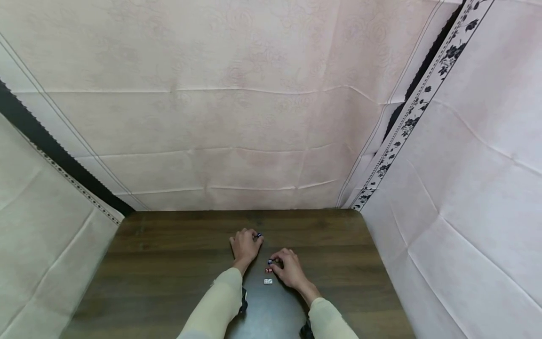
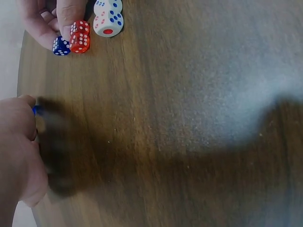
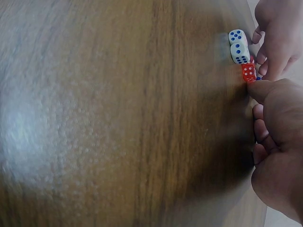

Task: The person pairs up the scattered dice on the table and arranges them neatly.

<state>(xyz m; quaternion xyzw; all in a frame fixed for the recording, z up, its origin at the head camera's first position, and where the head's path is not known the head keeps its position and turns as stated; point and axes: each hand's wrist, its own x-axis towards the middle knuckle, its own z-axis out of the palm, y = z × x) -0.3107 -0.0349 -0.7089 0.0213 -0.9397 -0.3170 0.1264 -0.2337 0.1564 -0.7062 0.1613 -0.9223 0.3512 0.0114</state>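
Observation:
In the head view my left hand [image 1: 245, 246] pinches a blue die [image 1: 259, 234] between thumb and finger, over the far middle part of the table. The left wrist view shows only a sliver of that die past the hand. Nearer and to the right, my right hand [image 1: 291, 269] has thumb and index finger around a second blue die [image 2: 60, 46] with white dots. Right beside that die stand two red dice [image 2: 79, 42] in a pair, close to the thumb. A pair of white dice [image 2: 108, 24] with blue and red dots sits at the near end of this short column.
The brown wood-grain table [image 1: 169, 263] has a glossy patch near its front. Pale cloth [image 1: 254, 117] hangs behind its far edge, and more cloth [image 1: 474, 212] hangs along both sides. Dark wrist bands [image 1: 243, 301] show at the sleeves.

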